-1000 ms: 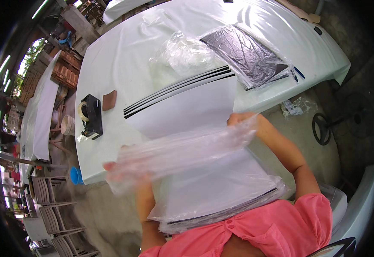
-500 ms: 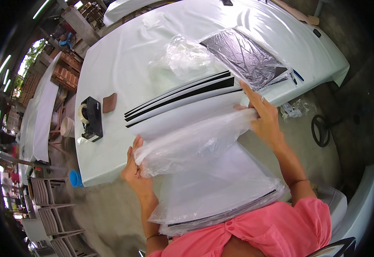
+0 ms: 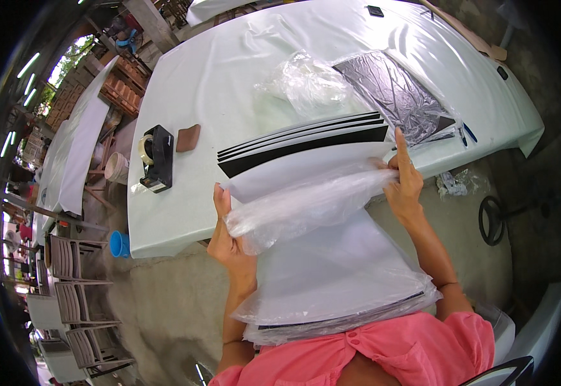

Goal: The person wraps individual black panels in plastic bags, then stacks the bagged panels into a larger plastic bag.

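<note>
A: Which thing is the biggest?
B: The white surface (image 3: 184,212), which is glossy and a little wrinkled. After it comes the pink shirt (image 3: 415,350), and just in front of the shirt lies the pile (image 3: 338,264), in clear plastic.
A: And the sheets (image 3: 261,183)?
B: They are at the near edge of the surface, spread like a fan, with black bands showing. The clear bag (image 3: 312,202) is stretched across, between the sheets and the pile. I cannot tell if any sheet is inside it.
A: What is beyond?
B: The dark pack (image 3: 393,96) in wrinkled film, and to its left the crumpled plastic (image 3: 316,80).
A: How are the 2 grips?
B: The left grip (image 3: 232,238) is closed on the left end of the bag, thumb pointing up. The right grip (image 3: 406,193) holds the other end, with 1 finger straight up.
A: The smaller things?
B: At left, the black tape dispenser (image 3: 158,157), beside it the brown piece (image 3: 188,137); far right, the pens (image 3: 468,133).
</note>
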A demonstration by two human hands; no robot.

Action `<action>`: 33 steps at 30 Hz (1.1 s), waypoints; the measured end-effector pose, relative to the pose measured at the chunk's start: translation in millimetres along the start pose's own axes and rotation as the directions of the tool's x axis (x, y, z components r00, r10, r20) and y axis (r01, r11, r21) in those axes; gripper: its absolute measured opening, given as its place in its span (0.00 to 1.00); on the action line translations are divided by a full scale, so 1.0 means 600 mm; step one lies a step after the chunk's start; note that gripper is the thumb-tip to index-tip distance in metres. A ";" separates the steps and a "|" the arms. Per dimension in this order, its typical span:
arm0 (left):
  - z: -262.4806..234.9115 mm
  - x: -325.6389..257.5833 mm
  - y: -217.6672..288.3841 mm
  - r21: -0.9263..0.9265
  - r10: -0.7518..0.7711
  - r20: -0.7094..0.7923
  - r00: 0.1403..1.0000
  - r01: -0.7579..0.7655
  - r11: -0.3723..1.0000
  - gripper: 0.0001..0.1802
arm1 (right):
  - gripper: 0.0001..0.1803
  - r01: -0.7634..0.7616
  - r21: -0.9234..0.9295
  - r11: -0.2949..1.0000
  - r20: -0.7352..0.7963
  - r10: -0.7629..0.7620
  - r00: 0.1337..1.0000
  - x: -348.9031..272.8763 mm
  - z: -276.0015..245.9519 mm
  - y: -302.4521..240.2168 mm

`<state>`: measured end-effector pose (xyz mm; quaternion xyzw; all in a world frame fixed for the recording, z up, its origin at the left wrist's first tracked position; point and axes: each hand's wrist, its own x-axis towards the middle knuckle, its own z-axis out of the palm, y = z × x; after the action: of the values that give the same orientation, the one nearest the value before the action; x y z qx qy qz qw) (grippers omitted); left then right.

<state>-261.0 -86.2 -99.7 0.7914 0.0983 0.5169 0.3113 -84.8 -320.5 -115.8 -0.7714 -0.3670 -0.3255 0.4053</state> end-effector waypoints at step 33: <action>-0.088 -0.120 -0.276 -0.118 -0.325 0.849 0.417 0.748 0.653 0.11 | 0.29 -0.751 0.402 -0.524 0.915 0.199 0.351 -0.006 -0.070 0.031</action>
<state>-312.0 30.3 -237.9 0.7453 0.0819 0.0004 0.6617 -79.9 -365.5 -106.3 -0.3241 -0.0580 0.4790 0.8137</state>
